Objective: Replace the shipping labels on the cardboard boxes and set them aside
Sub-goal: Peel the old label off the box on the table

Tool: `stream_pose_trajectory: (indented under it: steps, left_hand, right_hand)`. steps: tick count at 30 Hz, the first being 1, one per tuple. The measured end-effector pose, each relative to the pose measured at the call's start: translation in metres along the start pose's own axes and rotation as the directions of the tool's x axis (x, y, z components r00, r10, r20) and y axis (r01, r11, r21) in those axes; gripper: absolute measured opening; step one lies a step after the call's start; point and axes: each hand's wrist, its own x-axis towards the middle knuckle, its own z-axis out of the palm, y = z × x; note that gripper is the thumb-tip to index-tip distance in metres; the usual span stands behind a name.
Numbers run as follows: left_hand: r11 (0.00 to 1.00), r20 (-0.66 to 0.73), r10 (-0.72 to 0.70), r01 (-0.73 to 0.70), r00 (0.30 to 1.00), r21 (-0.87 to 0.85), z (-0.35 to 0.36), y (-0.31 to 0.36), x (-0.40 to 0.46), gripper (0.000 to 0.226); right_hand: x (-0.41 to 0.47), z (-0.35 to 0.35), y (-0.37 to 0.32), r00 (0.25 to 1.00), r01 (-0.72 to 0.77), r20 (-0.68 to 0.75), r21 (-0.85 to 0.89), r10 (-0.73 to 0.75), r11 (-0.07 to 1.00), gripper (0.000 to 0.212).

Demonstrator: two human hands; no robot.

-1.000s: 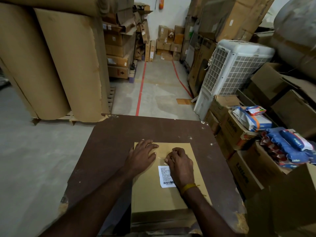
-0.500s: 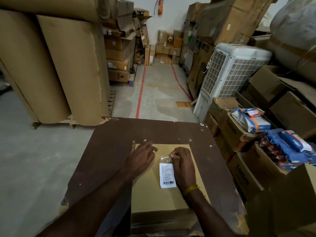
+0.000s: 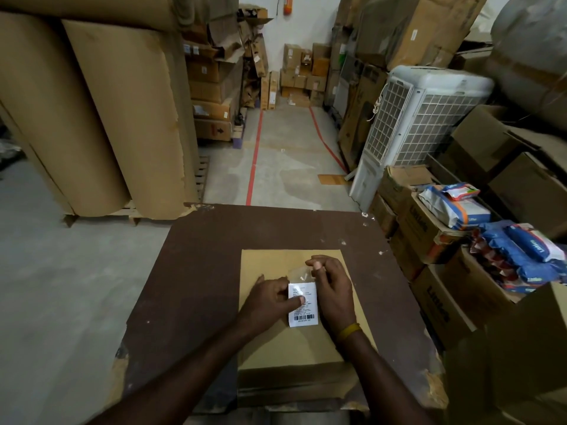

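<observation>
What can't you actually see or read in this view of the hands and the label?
- Label text: too small and blurred in the head view; only a barcode shows.
- Label's left edge: covered by the left hand.
- Box near edge: hidden by the forearms.
- Clear film by the right hand: whether pinched is unclear.

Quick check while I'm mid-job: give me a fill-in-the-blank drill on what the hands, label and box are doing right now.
1. The white barcode shipping label lies on the flat tan cardboard box, which rests on the dark ____ table.
2. The left hand presses a ____ onto the label.
3. The right hand pinches a clear ____ strip at the label's far edge.
4. A yellow ____ circles the right wrist.

Missing words: brown; fingertip; tape; band
</observation>
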Motion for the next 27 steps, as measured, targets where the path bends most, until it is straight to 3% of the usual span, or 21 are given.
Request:
stream_pose_trajectory:
  steps: [3,7,11,17,20,22,24,27]
  left_hand:
    - [0.999,-0.013,-0.024,0.024,1.000,-0.045,0.000,0.002,-0.005,0.018]
    - [0.980,0.029,-0.069,0.073,0.997,-0.185,-0.006,0.006,-0.011,0.048]
    - [0.952,0.048,-0.084,0.095,0.995,-0.292,-0.008,0.011,-0.012,0.021]
    - [0.888,0.094,-0.093,0.125,0.991,-0.443,-0.010,0.014,-0.013,0.018]
    - [0.799,0.046,-0.171,0.166,0.984,-0.578,-0.012,0.013,-0.008,0.021]
    - [0.700,0.006,-0.235,0.174,0.972,-0.692,-0.018,0.011,-0.002,0.021]
    - [0.636,-0.035,-0.260,0.144,0.965,-0.758,-0.024,0.010,0.006,0.021]
    - [0.636,-0.119,-0.334,0.130,0.935,-0.761,-0.033,0.004,0.024,0.020]
  right_hand:
    - [-0.005,-0.008,0.000,0.990,-0.126,0.073,0.092,0.120,0.988,0.030]
    - [-0.004,-0.016,0.006,0.974,-0.224,0.055,0.174,0.218,0.959,0.034]
    - [-0.002,-0.016,0.013,0.971,-0.238,0.063,0.143,0.231,0.961,0.029]
    - [-0.001,-0.017,0.019,0.963,-0.267,0.072,0.114,0.260,0.957,0.025]
    - [-0.002,-0.016,0.018,0.960,-0.278,0.064,0.089,0.273,0.956,0.024]
    - [-0.003,-0.015,0.016,0.965,-0.257,0.055,0.012,0.256,0.966,0.024]
    - [-0.004,-0.014,0.013,0.984,-0.162,0.051,-0.173,0.173,0.971,0.024]
    - [-0.009,-0.007,0.006,0.967,0.044,0.240,-0.494,0.087,0.868,0.032]
